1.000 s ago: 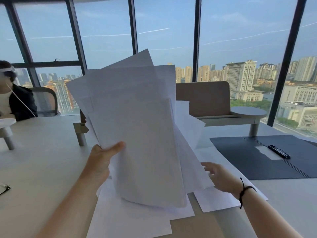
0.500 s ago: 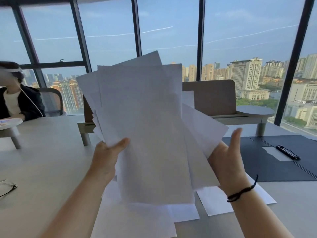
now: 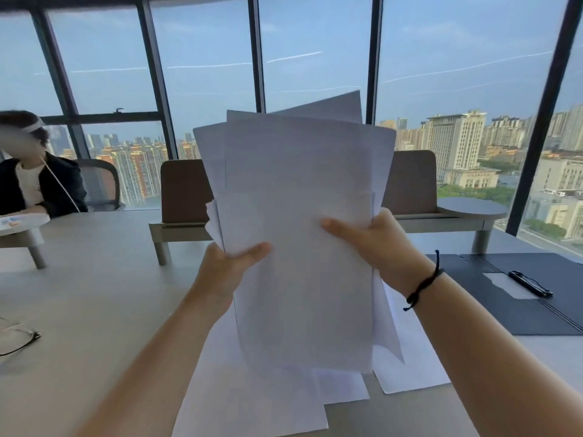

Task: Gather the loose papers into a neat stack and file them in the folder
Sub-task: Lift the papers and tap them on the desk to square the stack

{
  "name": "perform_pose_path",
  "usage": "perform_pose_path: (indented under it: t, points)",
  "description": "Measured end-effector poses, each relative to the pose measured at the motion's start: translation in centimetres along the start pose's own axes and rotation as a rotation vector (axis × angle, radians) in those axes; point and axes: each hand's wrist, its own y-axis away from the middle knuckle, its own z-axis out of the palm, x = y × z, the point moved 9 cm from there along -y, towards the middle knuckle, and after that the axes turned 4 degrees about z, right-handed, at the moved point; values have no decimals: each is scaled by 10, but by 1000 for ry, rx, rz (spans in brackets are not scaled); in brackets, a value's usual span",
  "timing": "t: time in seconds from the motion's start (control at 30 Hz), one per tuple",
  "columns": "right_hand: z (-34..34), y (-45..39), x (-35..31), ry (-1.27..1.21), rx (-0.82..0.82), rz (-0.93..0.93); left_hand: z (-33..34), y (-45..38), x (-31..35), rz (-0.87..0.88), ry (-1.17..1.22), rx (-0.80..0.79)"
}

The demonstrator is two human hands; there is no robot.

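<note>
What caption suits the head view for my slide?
Both hands, left hand and right hand, hold unaligned papers upright above the table.

1. We hold the bundle of white paper sheets [image 3: 299, 234] upright above the wide grey table [image 3: 94, 294], our left hand [image 3: 233, 263] on its left edge and our right hand [image 3: 375, 244] on its right edge.
2. Beneath the bundle, more loose white sheets [image 3: 252, 405] lie flat on the table.
3. To the right, the open dark folder [image 3: 504, 310] lies on the table, a black pen [image 3: 530, 282] on it.
4. At the table's far left edge lie wire-framed glasses [image 3: 15, 339].
5. Behind the table stand brown-backed chairs [image 3: 183, 190].
</note>
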Motion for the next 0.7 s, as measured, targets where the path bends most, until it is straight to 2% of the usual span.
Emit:
perform_pose_path:
  t: [0.17, 0.33, 0.57, 0.63, 0.7]
  points:
    - [-14, -7, -29, -62, 43, -58, -2, -15, 29, 77, -24, -21]
    - [-20, 9, 1, -96, 13, -5, 2, -10, 21, 37, -46, -165]
    - [-15, 0, -14, -162, 27, -51, 15, -25, 56, 119, 3, -93]
    - [-21, 1, -11, -190, 32, -55, 9, -25, 50, 88, 44, -112]
    - [-24, 9, 13, -203, 45, 5, -1, -10, 15, -32, 64, -117]
